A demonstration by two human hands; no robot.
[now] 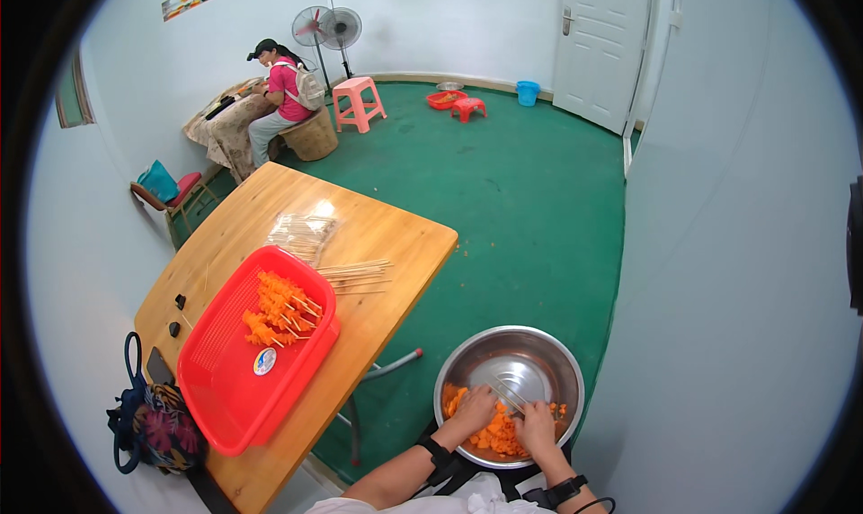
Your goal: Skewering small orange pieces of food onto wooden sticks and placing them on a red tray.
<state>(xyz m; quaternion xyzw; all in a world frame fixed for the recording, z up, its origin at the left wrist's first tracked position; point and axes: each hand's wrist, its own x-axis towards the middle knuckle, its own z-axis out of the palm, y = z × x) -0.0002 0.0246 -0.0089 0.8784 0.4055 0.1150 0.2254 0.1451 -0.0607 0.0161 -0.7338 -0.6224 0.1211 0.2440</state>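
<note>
A wide steel basin (564,352) sits low in front of me, with many cut orange pieces (494,438) that look like carrot in its near part. My right hand (537,426) is inside the rim, fingers closed round a thin bamboo skewer (509,390) that slants up and left. Beside it my left hand (476,411) reaches in over the pieces, its fingers bent together near the skewer; what they pinch is hidden. To the left, a red plastic tub (216,384) on the table holds a pile of loaded orange skewers (280,305) and a small round lid (264,361).
Loose bamboo skewers (360,274) and a clear bag of skewers (304,234) lie on the wooden table (395,235). A patterned bag (162,424) and phone (159,367) are at its left. A person (286,87) sits at a far table; a wall (719,271) stands close on my right.
</note>
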